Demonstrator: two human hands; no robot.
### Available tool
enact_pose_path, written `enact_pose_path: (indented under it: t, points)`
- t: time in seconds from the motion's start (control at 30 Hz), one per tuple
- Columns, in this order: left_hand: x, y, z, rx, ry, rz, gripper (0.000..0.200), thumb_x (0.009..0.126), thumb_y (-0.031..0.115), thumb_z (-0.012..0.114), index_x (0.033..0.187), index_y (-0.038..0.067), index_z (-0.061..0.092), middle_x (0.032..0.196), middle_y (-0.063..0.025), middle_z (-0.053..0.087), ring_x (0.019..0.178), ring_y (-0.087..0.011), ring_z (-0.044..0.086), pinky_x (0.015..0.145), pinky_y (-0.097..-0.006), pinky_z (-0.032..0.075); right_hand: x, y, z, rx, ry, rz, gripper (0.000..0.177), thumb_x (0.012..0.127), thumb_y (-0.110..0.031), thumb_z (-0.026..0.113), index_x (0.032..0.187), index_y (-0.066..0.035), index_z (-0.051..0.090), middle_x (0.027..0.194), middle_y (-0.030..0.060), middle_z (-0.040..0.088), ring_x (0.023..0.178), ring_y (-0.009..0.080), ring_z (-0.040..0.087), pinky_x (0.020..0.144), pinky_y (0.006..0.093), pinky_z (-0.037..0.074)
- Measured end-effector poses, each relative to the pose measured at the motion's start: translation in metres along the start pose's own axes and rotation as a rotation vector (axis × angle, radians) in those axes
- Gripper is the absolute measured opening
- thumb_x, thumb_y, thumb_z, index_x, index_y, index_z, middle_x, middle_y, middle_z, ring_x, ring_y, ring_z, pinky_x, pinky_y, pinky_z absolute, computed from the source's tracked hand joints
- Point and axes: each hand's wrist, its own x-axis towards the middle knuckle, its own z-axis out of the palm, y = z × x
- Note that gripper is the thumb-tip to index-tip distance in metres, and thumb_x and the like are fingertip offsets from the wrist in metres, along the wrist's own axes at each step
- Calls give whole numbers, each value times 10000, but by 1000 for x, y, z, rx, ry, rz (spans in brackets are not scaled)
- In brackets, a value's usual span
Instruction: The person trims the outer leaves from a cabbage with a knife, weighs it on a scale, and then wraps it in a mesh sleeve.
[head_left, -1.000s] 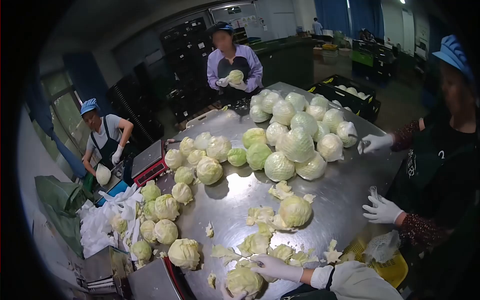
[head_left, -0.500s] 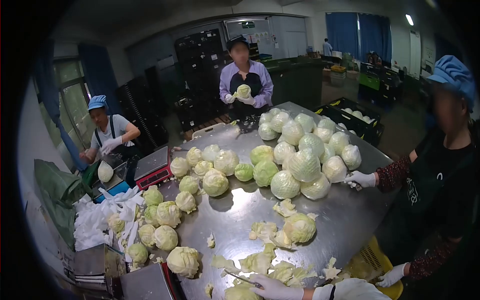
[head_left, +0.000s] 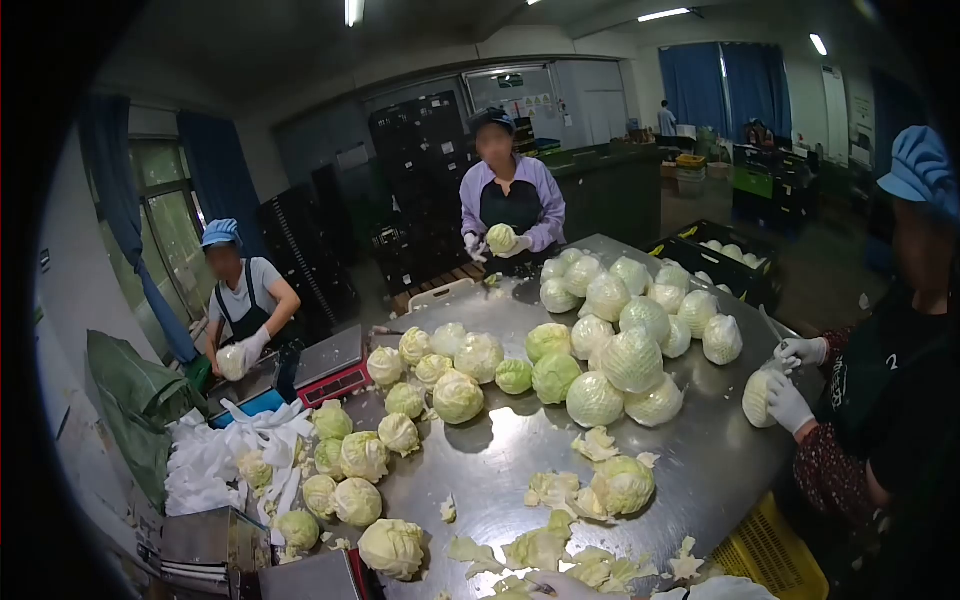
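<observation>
At the bottom edge my right hand [head_left: 562, 586], in a white glove, is mostly cut off by the frame. Its fingers are closed on a knife, of which only a small dark bit shows now; the blade is out of sight. Just left of the hand, the top of a pale green cabbage [head_left: 508, 587] peeks in. Loose cabbage leaves [head_left: 540, 546] lie directly beyond the hand. A partly trimmed cabbage [head_left: 622, 487] sits among more leaves farther up the steel table [head_left: 460, 470]. My left hand is outside the view.
Wrapped cabbages [head_left: 632, 360] are piled at the table's far right; unwrapped ones [head_left: 365, 455] line the left, near scales [head_left: 335, 365]. A person at right [head_left: 870, 400] holds a knife and cabbage above a yellow crate [head_left: 775, 550]. Two other people handle cabbages across the table.
The view has tilted up, and my right hand has sunk to the bottom edge, its knife blade gone from sight. The person at right has brought up a cabbage in one hand.
</observation>
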Motion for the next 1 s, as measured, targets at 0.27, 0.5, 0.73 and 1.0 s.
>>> enact_pose_path:
  t: [0.27,0.5,0.73,1.0]
  points:
    - [-2,19,-11,-229,-149,-54,872,883,598,516,1553,61,364,1565,-220,417,1383,-429,479,1130,-627,413,21,59,-20,-191,191,-32,210,869,-201,697,962,-13,700,859,180,702,768,294,692,699,408,547]
    - [-13,35,-19,-384,-462,-96,1139,738,606,797,1612,151,226,1602,-193,351,1452,-433,381,1135,-684,367,-18,32,-94,-428,461,-30,256,858,-159,734,1069,-20,692,975,161,692,837,269,683,728,377,534]
    - [21,38,5,1127,-97,820,1202,615,406,938,1571,92,281,1541,-209,354,1402,-387,391,1172,-529,343,-6,-1,-58,102,188,35,559,879,-275,790,1359,-41,626,1111,133,722,924,183,675,828,321,539]
    - [-8,30,30,1659,-16,814,1320,544,534,961,1540,17,267,1543,-287,243,1399,-467,318,1175,-545,299,-1,3,-35,24,-78,-127,634,809,-303,863,1342,-51,628,1189,125,624,1047,213,607,931,321,483]
